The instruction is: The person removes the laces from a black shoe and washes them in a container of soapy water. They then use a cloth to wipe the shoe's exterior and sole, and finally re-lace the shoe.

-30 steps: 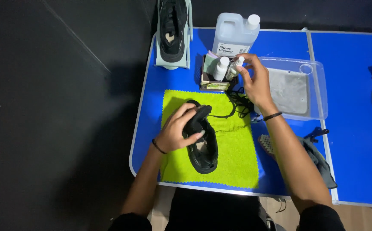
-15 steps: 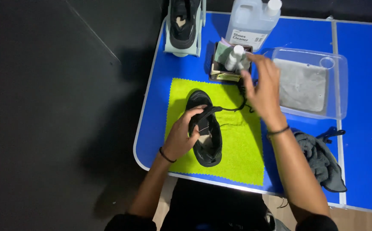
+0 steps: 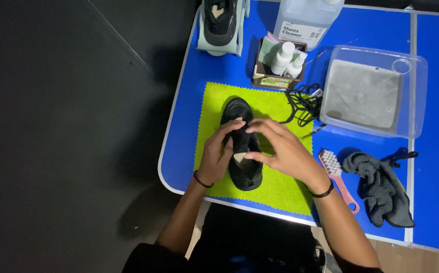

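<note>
A black shoe [image 3: 240, 146] lies on a lime-green cloth [image 3: 275, 184] spread on the blue table [image 3: 194, 76]. My left hand [image 3: 217, 154] grips the shoe's left side near the tongue. My right hand [image 3: 282, 149] has its fingers at the shoe's opening from the right, touching the tongue. Black laces [image 3: 303, 103] lie loose just past the cloth's far right corner.
A second black shoe [image 3: 220, 20] sits on a pale stand at the far edge. A small box [image 3: 275, 63] holds white bottles, beside a large clear jug [image 3: 305, 17]. A clear tub [image 3: 371, 91], pink brush [image 3: 336, 174] and grey rag [image 3: 378, 184] lie to the right.
My right hand has come back from the bottles at the far side and now rests on the shoe. My left hand stays on the shoe. The view has shifted.
</note>
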